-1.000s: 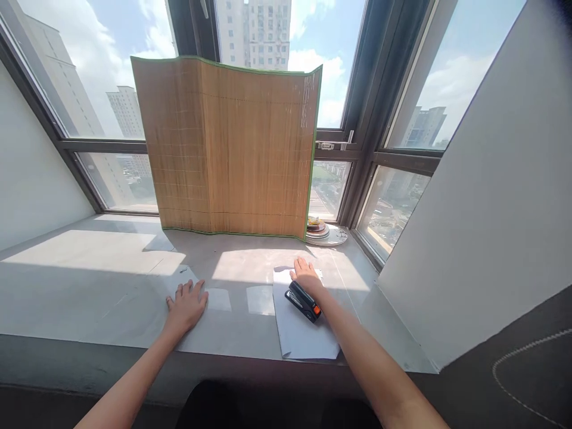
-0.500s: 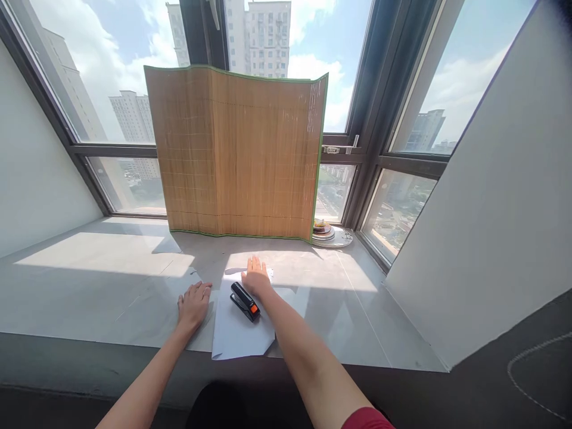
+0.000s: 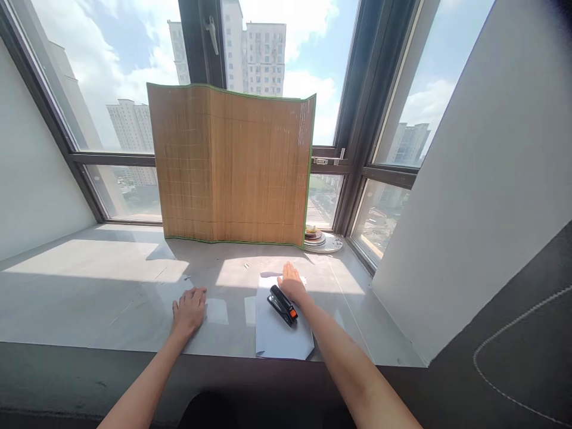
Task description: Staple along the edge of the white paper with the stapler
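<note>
A black stapler with an orange patch (image 3: 283, 305) lies slantwise on white paper (image 3: 281, 342) at the front of the windowsill. My right hand (image 3: 291, 284) rests flat on the paper's far end, just beyond the stapler, fingers stretched forward. To the left, my left hand (image 3: 189, 311) lies palm down on the bare sill with its fingers extended, apart from the paper. Neither hand grips anything. Whether the paper is one sheet or a stack, I cannot tell.
A brown bamboo mat with green edging (image 3: 254, 173) stands upright against the window. Beside its lower right corner is a stack of plates (image 3: 322, 243). Small scraps (image 3: 246, 266) lie on the sill (image 3: 129, 298). A white wall (image 3: 456, 196) slopes along the right.
The paper, with the stapler on it, has slid to the right under my right hand, away from my left hand. My left hand stays on the sill. The view has shifted slightly.
</note>
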`<state>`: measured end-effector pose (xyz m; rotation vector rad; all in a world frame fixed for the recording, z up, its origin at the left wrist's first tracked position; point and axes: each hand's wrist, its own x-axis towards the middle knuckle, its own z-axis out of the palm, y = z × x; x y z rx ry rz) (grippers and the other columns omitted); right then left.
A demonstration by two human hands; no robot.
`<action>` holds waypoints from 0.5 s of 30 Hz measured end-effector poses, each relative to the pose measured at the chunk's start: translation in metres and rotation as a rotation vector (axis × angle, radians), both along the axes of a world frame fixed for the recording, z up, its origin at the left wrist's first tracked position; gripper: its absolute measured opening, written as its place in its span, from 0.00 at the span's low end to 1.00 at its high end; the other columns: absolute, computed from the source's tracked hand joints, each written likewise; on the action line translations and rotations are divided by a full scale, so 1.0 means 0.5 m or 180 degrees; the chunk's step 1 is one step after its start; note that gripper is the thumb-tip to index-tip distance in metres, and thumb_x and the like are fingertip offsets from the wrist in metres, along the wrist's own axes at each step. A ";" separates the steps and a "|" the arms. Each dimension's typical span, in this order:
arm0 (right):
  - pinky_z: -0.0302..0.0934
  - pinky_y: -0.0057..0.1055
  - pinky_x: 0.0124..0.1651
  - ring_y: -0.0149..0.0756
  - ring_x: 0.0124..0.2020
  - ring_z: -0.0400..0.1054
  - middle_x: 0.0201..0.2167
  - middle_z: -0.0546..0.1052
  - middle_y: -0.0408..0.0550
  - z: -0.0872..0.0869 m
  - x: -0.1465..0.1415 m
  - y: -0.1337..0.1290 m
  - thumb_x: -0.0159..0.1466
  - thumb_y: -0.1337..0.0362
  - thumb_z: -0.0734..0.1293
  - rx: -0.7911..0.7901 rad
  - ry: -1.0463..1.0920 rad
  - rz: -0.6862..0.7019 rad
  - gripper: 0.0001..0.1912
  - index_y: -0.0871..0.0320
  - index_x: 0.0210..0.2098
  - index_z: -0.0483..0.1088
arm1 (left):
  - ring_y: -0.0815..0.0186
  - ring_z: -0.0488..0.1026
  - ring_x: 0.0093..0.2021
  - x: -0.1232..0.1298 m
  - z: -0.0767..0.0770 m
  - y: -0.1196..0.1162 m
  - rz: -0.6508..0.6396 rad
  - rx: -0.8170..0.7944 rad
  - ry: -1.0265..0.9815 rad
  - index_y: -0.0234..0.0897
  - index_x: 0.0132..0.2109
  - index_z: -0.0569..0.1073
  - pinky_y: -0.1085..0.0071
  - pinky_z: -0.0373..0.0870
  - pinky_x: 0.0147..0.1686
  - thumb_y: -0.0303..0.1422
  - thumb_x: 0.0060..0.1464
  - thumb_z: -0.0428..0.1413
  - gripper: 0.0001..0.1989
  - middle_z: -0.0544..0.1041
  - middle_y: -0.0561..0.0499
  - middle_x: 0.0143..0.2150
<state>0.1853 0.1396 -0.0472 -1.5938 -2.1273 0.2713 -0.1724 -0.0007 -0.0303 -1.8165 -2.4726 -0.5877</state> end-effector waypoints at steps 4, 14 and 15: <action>0.47 0.51 0.76 0.54 0.77 0.52 0.73 0.64 0.65 0.012 0.074 -0.004 0.67 0.63 0.63 0.0188 0.0304 -0.0069 0.34 0.64 0.72 0.65 | 0.41 0.70 0.61 0.030 0.011 -0.012 -0.0188 0.0521 0.0468 0.30 0.57 0.77 0.38 0.65 0.61 0.30 0.70 0.43 0.21 0.73 0.29 0.62; 0.69 0.36 0.44 0.42 0.36 0.77 0.31 0.81 0.51 0.075 0.157 -0.138 0.78 0.50 0.46 0.0501 0.1169 -0.0004 0.35 0.55 0.32 0.77 | 0.53 0.70 0.66 0.314 -0.018 -0.013 -0.2522 0.0368 -0.0159 0.42 0.62 0.75 0.49 0.63 0.69 0.33 0.69 0.49 0.19 0.75 0.43 0.65; 0.68 0.35 0.41 0.40 0.33 0.75 0.30 0.80 0.48 0.070 0.167 -0.174 0.78 0.47 0.50 0.0506 0.1334 0.0099 0.32 0.55 0.32 0.76 | 0.51 0.69 0.67 0.321 -0.017 -0.014 -0.2558 0.0255 -0.0066 0.42 0.63 0.74 0.47 0.62 0.69 0.35 0.69 0.50 0.19 0.74 0.43 0.66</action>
